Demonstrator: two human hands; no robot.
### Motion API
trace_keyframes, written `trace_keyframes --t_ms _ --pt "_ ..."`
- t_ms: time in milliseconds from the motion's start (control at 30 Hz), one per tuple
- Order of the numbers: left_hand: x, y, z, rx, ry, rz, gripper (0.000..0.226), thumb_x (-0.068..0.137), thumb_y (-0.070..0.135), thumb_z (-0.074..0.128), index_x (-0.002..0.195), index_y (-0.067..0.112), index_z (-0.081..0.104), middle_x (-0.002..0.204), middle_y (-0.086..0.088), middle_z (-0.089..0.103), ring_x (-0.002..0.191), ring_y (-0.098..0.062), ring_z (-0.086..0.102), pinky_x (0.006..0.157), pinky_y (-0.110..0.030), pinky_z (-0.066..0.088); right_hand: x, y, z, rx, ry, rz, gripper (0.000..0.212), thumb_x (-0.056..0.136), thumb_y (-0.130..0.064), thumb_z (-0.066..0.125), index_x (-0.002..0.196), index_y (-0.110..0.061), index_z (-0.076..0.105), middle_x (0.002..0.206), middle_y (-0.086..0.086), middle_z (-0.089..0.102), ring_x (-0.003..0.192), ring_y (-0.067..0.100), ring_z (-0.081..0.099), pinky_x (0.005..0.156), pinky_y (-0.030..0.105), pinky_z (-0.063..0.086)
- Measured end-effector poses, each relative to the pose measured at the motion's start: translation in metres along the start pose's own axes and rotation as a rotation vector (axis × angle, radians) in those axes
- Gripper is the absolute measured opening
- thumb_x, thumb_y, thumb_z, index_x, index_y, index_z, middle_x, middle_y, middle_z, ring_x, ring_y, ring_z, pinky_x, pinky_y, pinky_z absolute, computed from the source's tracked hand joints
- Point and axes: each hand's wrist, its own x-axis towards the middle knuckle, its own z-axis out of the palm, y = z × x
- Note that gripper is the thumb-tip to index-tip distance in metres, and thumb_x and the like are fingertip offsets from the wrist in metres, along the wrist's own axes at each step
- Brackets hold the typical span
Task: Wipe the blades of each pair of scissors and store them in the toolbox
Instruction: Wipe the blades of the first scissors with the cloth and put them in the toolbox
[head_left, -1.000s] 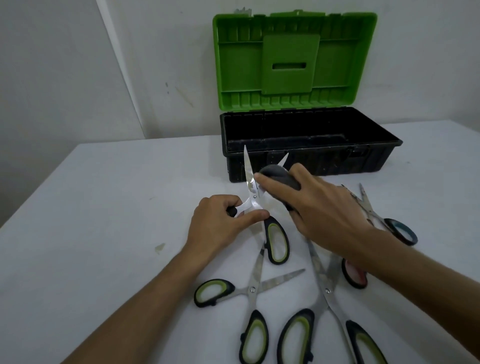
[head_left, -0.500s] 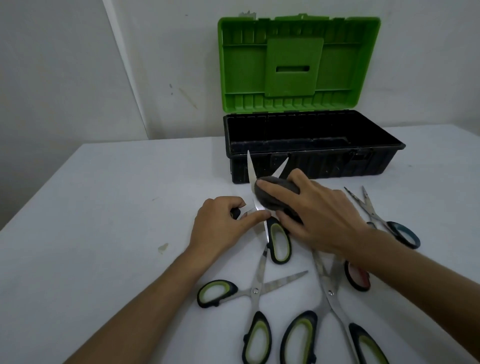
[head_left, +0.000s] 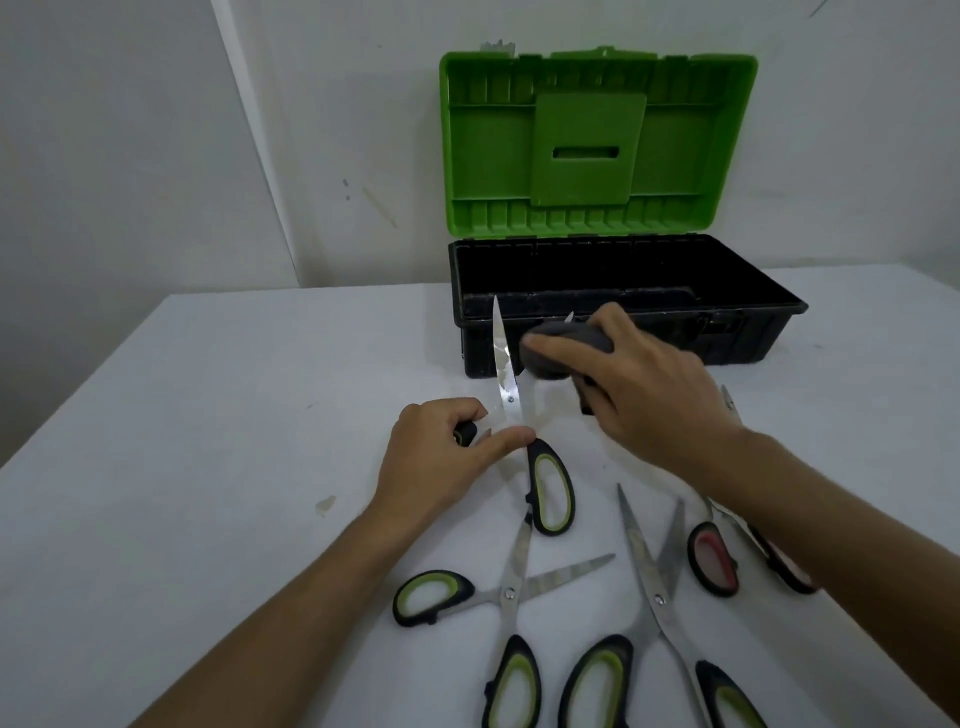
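Observation:
An open pair of green-and-black scissors (head_left: 550, 486) lies on the white table (head_left: 208, 441), one blade pointing up toward the toolbox. My left hand (head_left: 441, 462) pins it down at the pivot and one handle. My right hand (head_left: 639, 389) presses a dark grey cloth (head_left: 561, 345) over the other blade, whose tip just peeks out. The toolbox (head_left: 623, 301) stands behind, black tray empty, green lid (head_left: 592, 145) upright.
Two more green-handled scissors (head_left: 506, 597) (head_left: 657, 603) lie open near the front edge. A red-handled pair (head_left: 714, 558) and another pair (head_left: 730, 400) lie partly under my right forearm. A small stain (head_left: 325, 503) marks the table at left.
My right hand has slid the cloth up the blade toward its tip, away from the pivot. My left hand stays put on the scissors.

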Motion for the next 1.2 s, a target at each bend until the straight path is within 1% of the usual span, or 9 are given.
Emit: trace_keyframes --t_ms 100,233,433,533,700,800,900,1067,1200 --pt "0.0 -0.001 0.001 -0.032 -0.014 -0.034 0.067 0.069 0.06 0.076 0.053 0.02 0.025 0.053 0.002 0.024 0.052 -0.012 0.021 0.052 -0.03 0.023 0.006 0.001 -0.011 0.004 0.043 0.066 0.058 0.093 -0.023 0.06 0.146 -0.04 0.041 0.112 0.007 0.044 0.072 0.024 0.056 0.049 0.037 0.051" --pt "0.002 -0.001 0.002 -0.001 -0.016 -0.045 0.068 0.066 0.065 0.074 0.054 0.018 0.027 0.051 0.003 0.024 0.051 -0.012 0.021 0.051 -0.029 0.022 -0.018 -0.018 0.001 0.023 -0.078 -0.215 0.068 0.085 -0.019 0.068 0.144 -0.04 0.041 0.106 0.005 0.049 0.068 0.016 0.051 0.042 0.027 0.041" --pt "0.0 0.003 -0.003 -0.001 -0.023 -0.069 0.07 0.065 0.065 0.076 0.054 0.015 0.028 0.052 0.003 0.024 0.052 -0.012 0.021 0.051 -0.026 0.02 0.008 0.006 -0.02 -0.068 -0.014 0.076 0.06 0.096 -0.031 0.054 0.149 -0.045 0.03 0.116 0.004 0.039 0.076 0.023 0.057 0.053 0.04 0.053" --pt "0.006 0.004 -0.015 0.068 -0.137 -0.091 0.071 0.065 0.066 0.076 0.055 0.01 0.035 0.053 0.002 0.027 0.051 -0.012 0.023 0.05 -0.024 0.021 0.001 0.003 -0.034 -0.045 0.037 0.076 0.061 0.095 -0.037 0.05 0.152 -0.035 0.03 0.113 0.002 0.039 0.067 0.021 0.051 0.044 0.03 0.042" --pt "0.02 0.025 -0.034 0.236 -0.239 -0.082 0.066 0.063 0.069 0.075 0.05 0.017 0.037 0.046 0.007 0.029 0.046 -0.013 0.028 0.052 -0.029 0.024 -0.015 -0.03 -0.042 -0.036 -0.047 -0.132 0.053 0.098 -0.044 0.03 0.15 -0.034 0.035 0.109 0.0 0.042 0.068 0.007 0.039 0.047 0.011 0.018" --pt "0.019 0.039 -0.038 0.372 -0.227 -0.01 0.057 0.064 0.068 0.076 0.052 0.02 0.048 0.047 0.006 0.038 0.046 -0.014 0.036 0.049 -0.028 0.027 -0.013 -0.032 -0.035 -0.069 -0.077 -0.189 0.043 0.099 -0.041 0.041 0.142 -0.038 0.043 0.11 0.005 0.047 0.074 0.019 0.055 0.04 0.023 0.033" --pt "0.019 0.044 -0.044 0.408 -0.198 0.065 0.061 0.066 0.067 0.075 0.048 0.023 0.038 0.046 0.006 0.034 0.045 -0.012 0.033 0.048 -0.028 0.025 -0.002 -0.024 -0.034 -0.118 -0.014 -0.129 0.049 0.096 -0.038 0.051 0.144 -0.042 0.04 0.112 0.007 0.048 0.079 0.023 0.058 0.044 0.027 0.034" --pt "0.02 0.035 -0.046 0.421 -0.374 -0.003 0.067 0.064 0.068 0.076 0.049 0.02 0.032 0.049 0.006 0.031 0.045 -0.013 0.027 0.05 -0.026 0.023 0.014 -0.011 -0.031 -0.15 -0.037 0.058 0.05 0.103 -0.042 0.039 0.15 -0.049 0.023 0.12 0.001 0.04 0.093 0.022 0.056 0.06 0.033 0.039" --pt "0.017 0.028 -0.05 0.419 -0.392 -0.074 0.065 0.062 0.069 0.077 0.049 0.02 0.037 0.052 0.005 0.034 0.048 -0.013 0.029 0.052 -0.027 0.026 0.0 -0.015 -0.046 0.02 0.071 0.058 0.062 0.092 -0.044 0.061 0.148 -0.037 0.036 0.11 -0.002 0.06 0.08 0.025 0.065 0.058 0.034 0.047"
